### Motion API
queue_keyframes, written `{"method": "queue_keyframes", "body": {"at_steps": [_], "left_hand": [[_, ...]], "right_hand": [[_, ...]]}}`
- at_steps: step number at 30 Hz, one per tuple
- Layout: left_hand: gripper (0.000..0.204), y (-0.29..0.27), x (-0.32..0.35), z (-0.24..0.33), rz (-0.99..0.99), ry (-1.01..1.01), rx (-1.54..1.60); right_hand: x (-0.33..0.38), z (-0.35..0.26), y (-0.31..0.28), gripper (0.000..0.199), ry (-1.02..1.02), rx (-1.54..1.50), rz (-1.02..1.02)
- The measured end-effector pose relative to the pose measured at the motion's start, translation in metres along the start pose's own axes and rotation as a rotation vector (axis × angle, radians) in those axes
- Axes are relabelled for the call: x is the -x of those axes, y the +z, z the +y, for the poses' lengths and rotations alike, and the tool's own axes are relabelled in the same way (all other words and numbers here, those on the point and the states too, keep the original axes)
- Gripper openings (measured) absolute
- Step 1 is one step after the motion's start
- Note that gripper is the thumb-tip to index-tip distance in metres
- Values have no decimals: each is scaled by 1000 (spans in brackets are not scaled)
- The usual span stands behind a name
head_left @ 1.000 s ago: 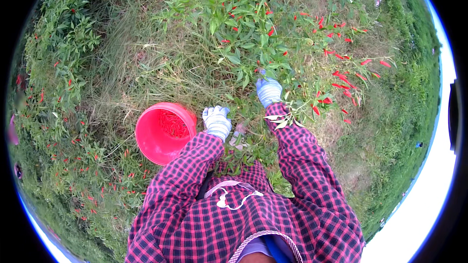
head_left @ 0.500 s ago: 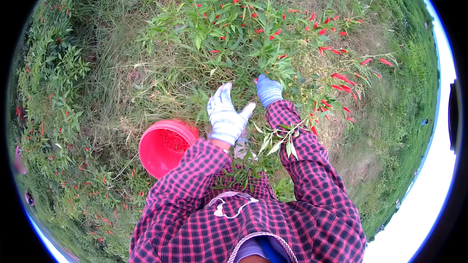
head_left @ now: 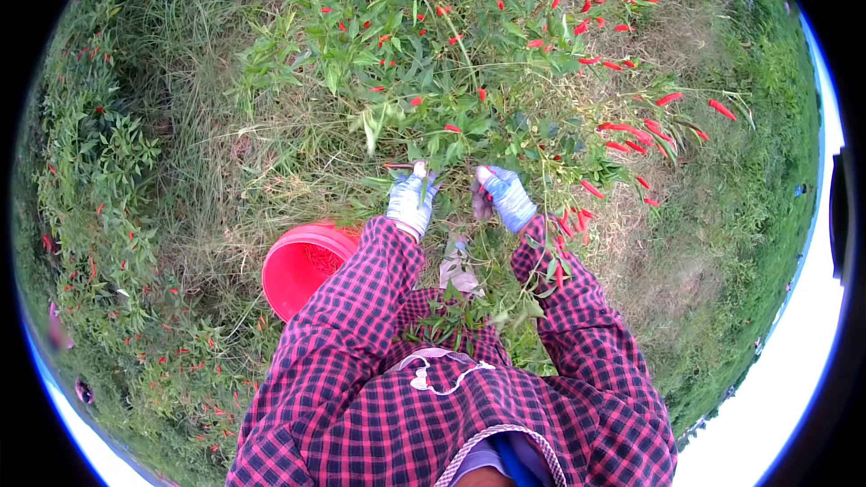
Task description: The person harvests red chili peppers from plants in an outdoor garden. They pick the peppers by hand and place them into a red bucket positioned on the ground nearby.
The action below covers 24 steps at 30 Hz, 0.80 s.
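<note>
Both my hands wear white-and-blue gloves and work low in a chili plant (head_left: pixel 442 81) hung with ripe red chilies. My left hand (head_left: pixel 412 201) is closed, and a dark red chili (head_left: pixel 397 166) juts out sideways at its fingertips. Just to the right, my right hand (head_left: pixel 508 197) has its fingers curled in among the leaves. A reddish spot shows at its fingertips, but what they hold is hidden. Left of my left forearm stands a red bucket (head_left: pixel 287 275), tilted, with picked red chilies (head_left: pixel 321 258) inside.
A branch with long red chilies (head_left: pixel 636 135) reaches out to the right, and leafy stems hang over my right sleeve (head_left: pixel 577 298). Dry grass (head_left: pixel 216 189) surrounds the plant. More chili plants (head_left: pixel 108 162) grow along the left side.
My left hand has gone from open, with fingers spread, to closed on a chili. My right hand has moved slightly nearer to me. The view has shifted a little.
</note>
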<state>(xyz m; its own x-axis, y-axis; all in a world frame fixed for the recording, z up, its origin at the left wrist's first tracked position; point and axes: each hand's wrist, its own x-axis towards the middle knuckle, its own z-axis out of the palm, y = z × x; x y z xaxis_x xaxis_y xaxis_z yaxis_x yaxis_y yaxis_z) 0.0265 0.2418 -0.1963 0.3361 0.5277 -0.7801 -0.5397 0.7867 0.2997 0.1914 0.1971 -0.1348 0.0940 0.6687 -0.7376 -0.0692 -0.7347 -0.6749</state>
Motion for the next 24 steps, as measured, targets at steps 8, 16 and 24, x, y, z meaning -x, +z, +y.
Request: {"method": "queue_keyframes", "body": {"at_steps": [8, 16, 24], "left_hand": [[24, -12, 19, -8, -125, -175, 81], [19, -23, 29, -20, -214, 35, -379], [24, -22, 33, -17, -236, -156, -378]], "right_hand": [[0, -58, 14, 14, -202, -33, 295], [-52, -82, -13, 26, -188, 1089, -187], [-58, -66, 7, 34, -114, 1466, -359]]}}
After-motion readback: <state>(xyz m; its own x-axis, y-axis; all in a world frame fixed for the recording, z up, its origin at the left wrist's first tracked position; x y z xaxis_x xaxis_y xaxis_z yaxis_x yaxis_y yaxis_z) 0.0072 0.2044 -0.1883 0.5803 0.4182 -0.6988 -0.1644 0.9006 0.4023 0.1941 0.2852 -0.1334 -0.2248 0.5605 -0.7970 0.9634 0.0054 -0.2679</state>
